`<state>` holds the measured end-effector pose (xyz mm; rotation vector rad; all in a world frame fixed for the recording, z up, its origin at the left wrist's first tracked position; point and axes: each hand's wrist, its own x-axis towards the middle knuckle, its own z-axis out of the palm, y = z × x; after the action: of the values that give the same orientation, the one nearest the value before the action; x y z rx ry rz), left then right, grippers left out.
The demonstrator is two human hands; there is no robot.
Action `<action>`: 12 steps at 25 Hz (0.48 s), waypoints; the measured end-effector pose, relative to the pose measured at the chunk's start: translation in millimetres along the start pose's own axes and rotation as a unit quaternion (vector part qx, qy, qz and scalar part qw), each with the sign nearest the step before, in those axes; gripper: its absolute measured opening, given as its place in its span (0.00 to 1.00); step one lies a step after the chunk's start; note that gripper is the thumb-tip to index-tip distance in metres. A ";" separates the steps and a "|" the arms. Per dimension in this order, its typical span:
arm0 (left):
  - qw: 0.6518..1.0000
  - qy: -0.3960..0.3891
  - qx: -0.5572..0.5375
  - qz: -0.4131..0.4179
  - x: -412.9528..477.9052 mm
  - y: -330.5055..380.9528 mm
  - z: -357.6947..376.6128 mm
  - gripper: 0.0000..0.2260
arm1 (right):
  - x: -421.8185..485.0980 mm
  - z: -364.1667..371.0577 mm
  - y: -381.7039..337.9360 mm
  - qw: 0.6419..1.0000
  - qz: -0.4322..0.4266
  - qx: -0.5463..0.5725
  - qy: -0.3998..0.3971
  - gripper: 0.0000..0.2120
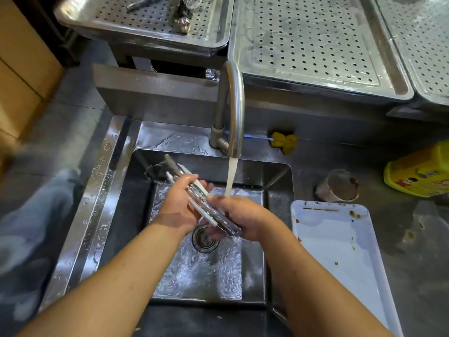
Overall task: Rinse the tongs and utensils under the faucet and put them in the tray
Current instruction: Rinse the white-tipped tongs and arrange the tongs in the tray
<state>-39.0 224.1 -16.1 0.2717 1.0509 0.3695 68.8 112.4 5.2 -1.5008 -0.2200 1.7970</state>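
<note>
Both hands over the sink (97, 203). Left hand (178, 207) fingers are curled round the middle of the utensil bundle (202, 199). Right hand (243, 216) is wrapped round its near end; its fingertips are tucked under, hidden.

- **Around:** The faucet (233, 105) arches just beyond the fingers, and its water stream (230, 176) lands on the right knuckles. The drain (204, 239) is directly below the fingers, partly blocked by the bundle. Right of the right fingers are a stained white tray (340, 251), a glass (339, 186) and a yellow bottle (420, 171), cut off at the frame edge. A yellow brush (285, 142) lies beyond the right fingers.
- **Far beyond the fingers:** A perforated tray (145, 42) holds blurred metal pieces (182, 15). A bigger perforated tray (315, 45) sits to its right.
- **Hard to tell:** The bundle has white strips and shiny metal; I can't count the pieces or pick out the tongs.
- **Axis:** The long axis runs diagonally, with the far end past the left fingers pointing up-left and the near end down-right.
</note>
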 end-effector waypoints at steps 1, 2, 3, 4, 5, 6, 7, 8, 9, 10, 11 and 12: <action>0.999 -0.022 0.040 -0.022 -2.8 -6.4 1.2 0.17 | -3.5 -1.6 2.1 0.999 0.011 0.025 -0.035 0.18; 0.994 -0.048 0.085 -0.041 -5.7 -13.5 1.8 0.15 | -7.7 -3.1 4.5 0.997 0.016 0.044 -0.062 0.16; 0.987 -0.075 0.130 -0.057 -8.0 -20.0 1.1 0.12 | -11.6 -5.3 7.8 0.996 0.016 0.043 -0.072 0.15; 0.979 -0.098 0.165 -0.070 -10.7 -25.5 -0.4 0.09 | -15.0 -7.0 12.0 0.998 0.013 0.022 -0.064 0.14; 0.972 -0.116 0.190 -0.080 -13.4 -28.9 -2.3 0.07 | -17.5 -8.8 16.6 0.999 0.003 -0.007 -0.043 0.14; 0.967 -0.124 0.205 -0.085 -16.1 -31.6 -3.7 0.07 | -19.1 -9.7 21.8 0.999 -0.014 -0.035 -0.012 0.14; 0.965 -0.122 0.216 -0.081 -17.6 -33.7 -4.2 0.10 | -20.6 -9.9 27.2 0.997 -0.035 -0.061 0.024 0.12; 0.966 -0.108 0.225 -0.067 -17.0 -37.6 -3.7 0.17 | -21.7 -8.9 32.0 0.993 -0.058 -0.088 0.060 0.11; 0.968 -0.082 0.231 -0.045 -14.9 -42.3 -2.9 0.24 | -23.1 -7.6 36.2 0.986 -0.076 -0.114 0.096 0.10; 0.971 -0.055 0.230 -0.022 -13.3 -47.8 -0.9 0.29 | -24.4 -6.6 40.3 0.978 -0.088 -0.140 0.130 0.10; 0.972 -0.030 0.232 -0.005 -11.0 -53.4 0.8 0.30 | -25.3 -4.9 44.4 0.967 -0.093 -0.172 0.165 0.12; 0.971 -0.009 0.240 0.008 -9.0 -57.5 2.4 0.29 | -25.9 -2.7 48.7 0.952 -0.089 -0.213 0.200 0.14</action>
<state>-31.4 168.2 -30.3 0.7143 1.1122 0.1201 50.0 61.3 -3.7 -2.0395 -0.5455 1.3154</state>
